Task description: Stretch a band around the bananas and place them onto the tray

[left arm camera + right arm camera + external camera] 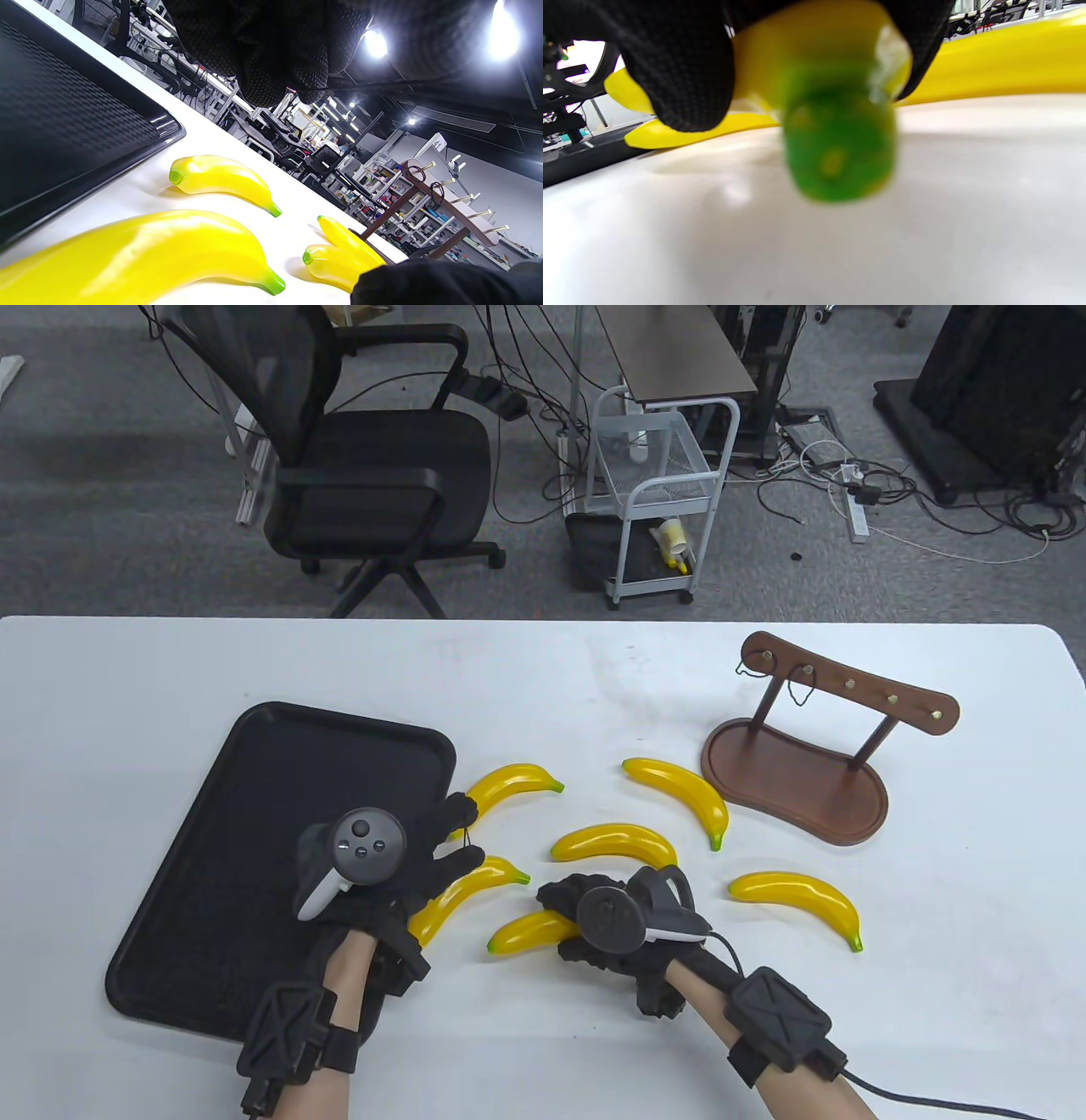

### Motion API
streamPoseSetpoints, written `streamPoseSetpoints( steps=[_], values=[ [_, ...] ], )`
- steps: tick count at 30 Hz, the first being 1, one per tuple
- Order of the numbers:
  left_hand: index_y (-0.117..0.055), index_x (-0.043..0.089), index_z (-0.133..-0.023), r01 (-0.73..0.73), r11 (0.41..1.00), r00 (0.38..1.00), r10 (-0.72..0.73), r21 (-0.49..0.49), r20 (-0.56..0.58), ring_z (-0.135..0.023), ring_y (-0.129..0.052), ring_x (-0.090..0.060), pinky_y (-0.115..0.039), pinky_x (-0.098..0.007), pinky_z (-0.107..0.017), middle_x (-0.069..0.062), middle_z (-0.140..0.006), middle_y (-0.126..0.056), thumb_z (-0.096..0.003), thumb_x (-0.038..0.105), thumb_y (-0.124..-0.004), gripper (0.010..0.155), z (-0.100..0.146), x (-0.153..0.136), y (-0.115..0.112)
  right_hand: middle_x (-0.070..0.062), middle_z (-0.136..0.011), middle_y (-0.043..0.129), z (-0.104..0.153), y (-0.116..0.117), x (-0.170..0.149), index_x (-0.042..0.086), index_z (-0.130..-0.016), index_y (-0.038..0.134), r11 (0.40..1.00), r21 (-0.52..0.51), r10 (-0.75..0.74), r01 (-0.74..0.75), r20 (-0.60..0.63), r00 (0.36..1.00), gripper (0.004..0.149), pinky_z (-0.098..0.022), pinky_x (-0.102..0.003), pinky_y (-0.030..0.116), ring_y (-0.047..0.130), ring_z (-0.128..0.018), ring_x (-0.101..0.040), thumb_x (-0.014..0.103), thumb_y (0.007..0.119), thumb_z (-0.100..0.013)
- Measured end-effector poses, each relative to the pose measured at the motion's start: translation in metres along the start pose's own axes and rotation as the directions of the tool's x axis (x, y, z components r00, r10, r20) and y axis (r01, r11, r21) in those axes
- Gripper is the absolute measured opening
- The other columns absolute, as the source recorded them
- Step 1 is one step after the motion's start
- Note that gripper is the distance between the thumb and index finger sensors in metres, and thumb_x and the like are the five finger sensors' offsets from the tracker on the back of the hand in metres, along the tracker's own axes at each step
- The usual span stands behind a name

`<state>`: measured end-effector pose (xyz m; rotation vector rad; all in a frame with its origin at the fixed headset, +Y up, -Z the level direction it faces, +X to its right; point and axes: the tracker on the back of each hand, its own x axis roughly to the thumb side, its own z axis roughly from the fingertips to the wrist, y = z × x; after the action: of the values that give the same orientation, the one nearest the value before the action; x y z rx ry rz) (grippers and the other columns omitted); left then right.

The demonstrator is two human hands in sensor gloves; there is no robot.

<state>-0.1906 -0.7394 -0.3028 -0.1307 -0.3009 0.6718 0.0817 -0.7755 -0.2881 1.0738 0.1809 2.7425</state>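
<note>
Right hand grips one yellow plastic banana at the table's near side; left hand is spread open beside the tray.

Nearest, the gloved right hand [607, 920] curls its fingers round a glossy yellow plastic banana [522, 931], whose green tip fills the right wrist view. Just left, the gloved left hand [382, 857] hovers over the flat black rectangular tray [212, 848], fingers apart, a thin dark band [466, 838] seemingly stretched between thumb and forefinger. A second banana [458, 895] lies under those fingers. Four more bananas lie loose on the white table [543, 678] beyond. Farthest right stands a brown wooden peg rack [836, 738], with dark bands [797, 691] hanging from its pegs.
</note>
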Motion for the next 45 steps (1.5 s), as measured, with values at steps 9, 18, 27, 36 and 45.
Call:
streamPoseSetpoints(
  steps=[9, 18, 27, 36, 45],
  values=[
    [-0.053, 0.028, -0.109, -0.006, 1.0, 1.0, 0.006, 0.002, -0.001, -0.108, -0.075, -0.021, -0.057, -0.043, -0.085, 0.007, -0.115, -0.068, -0.0477, 0.059, -0.068, 0.07, 0.0, 0.0, 0.0, -0.013, -0.099, 0.077, -0.003, -0.027, -0.022, 0.013, -0.104, 0.062, 0.998, -0.062, -0.025, 0.021, -0.071, 0.997, 0.07, -0.054, -0.042, 0.083, 0.087, -0.078, -0.032, 0.041, 0.089, -0.045],
    [-0.053, 0.028, -0.109, -0.015, 1.0, 1.0, 0.015, -0.002, 0.001, -0.109, -0.074, -0.021, -0.057, -0.043, -0.085, 0.006, -0.115, -0.069, -0.048, 0.059, -0.068, 0.07, 0.0, 0.0, 0.0, -0.013, -0.099, 0.077, -0.007, -0.044, -0.055, 0.013, -0.105, 0.062, 0.993, -0.114, -0.037, 0.017, -0.183, 0.982, 0.07, -0.055, -0.043, 0.082, 0.087, -0.079, -0.033, 0.04, 0.089, -0.046],
    [-0.053, 0.029, -0.109, -0.018, 1.0, 1.0, 0.018, -0.004, -0.002, -0.109, -0.074, -0.021, -0.057, -0.044, -0.085, 0.007, -0.115, -0.069, -0.0482, 0.059, -0.067, 0.069, 0.0, -0.001, 0.0, -0.014, -0.1, 0.075, -0.01, -0.04, -0.086, 0.013, -0.105, 0.061, 0.992, -0.126, -0.05, 0.013, -0.296, 0.954, 0.07, -0.056, -0.046, 0.08, 0.085, -0.081, -0.034, 0.039, 0.089, -0.046],
    [-0.053, 0.029, -0.109, -0.015, 1.0, 1.0, 0.015, -0.003, 0.0, -0.109, -0.074, -0.021, -0.057, -0.043, -0.085, 0.007, -0.115, -0.069, -0.0483, 0.059, -0.067, 0.069, 0.0, -0.001, 0.0, -0.013, -0.101, 0.074, -0.01, -0.034, -0.099, 0.014, -0.105, 0.06, 0.993, -0.117, -0.043, 0.002, -0.353, 0.934, 0.07, -0.058, -0.048, 0.079, 0.083, -0.082, -0.034, 0.038, 0.089, -0.046],
    [-0.054, 0.029, -0.109, -0.015, 1.0, 1.0, 0.015, -0.004, -0.001, -0.109, -0.074, -0.021, -0.057, -0.044, -0.085, 0.007, -0.115, -0.069, -0.0483, 0.059, -0.067, 0.069, 0.0, -0.001, 0.0, -0.013, -0.102, 0.072, -0.015, -0.026, -0.105, 0.015, -0.106, 0.059, 0.996, -0.091, -0.039, 0.005, -0.378, 0.925, 0.07, -0.058, -0.048, 0.078, 0.082, -0.083, -0.035, 0.038, 0.088, -0.047]
  ],
)
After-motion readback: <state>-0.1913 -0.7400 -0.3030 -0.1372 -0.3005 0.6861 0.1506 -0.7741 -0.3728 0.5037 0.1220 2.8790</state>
